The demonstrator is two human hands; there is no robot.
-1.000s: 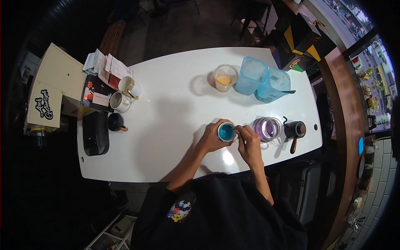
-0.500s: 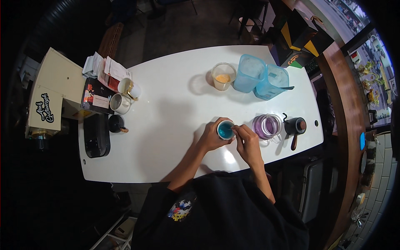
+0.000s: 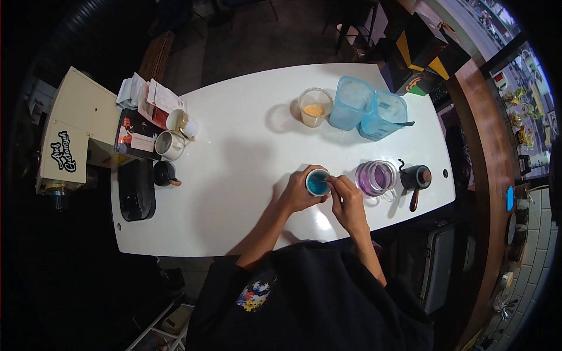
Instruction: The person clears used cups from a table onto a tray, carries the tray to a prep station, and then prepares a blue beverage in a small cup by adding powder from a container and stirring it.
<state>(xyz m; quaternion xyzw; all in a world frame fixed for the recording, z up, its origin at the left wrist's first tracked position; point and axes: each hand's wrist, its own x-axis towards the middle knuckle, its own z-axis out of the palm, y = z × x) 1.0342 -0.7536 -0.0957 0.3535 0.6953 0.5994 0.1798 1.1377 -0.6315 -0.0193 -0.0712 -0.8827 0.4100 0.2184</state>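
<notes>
Far left of the left grip, a dark rounded mug (image 3: pixel 163 173) stands on the smooth white desk (image 3: pixel 246 117). The left grip (image 3: pixel 300 192) is curled around a small round cup (image 3: pixel 318 183), fingers spread only to its width; this pale-rimmed vessel sits between the 2 hands, holding glossy teal-blue liquid. Beyond it stands a clear tumbler (image 3: pixel 315 116) with something beige inside. The right grip (image 3: pixel 345 193) is pinched tight on a slim utensil (image 3: pixel 326 180) (mostly hidden by fingers) at the cup's right rim. Beyond that hand are 2 translucent blue containers (image 3: pixel 352 108); just right, a glass jug (image 3: pixel 374 178) of purple liquid, then a matte dark pot (image 3: pixel 414 176) with a brown handle.
</notes>
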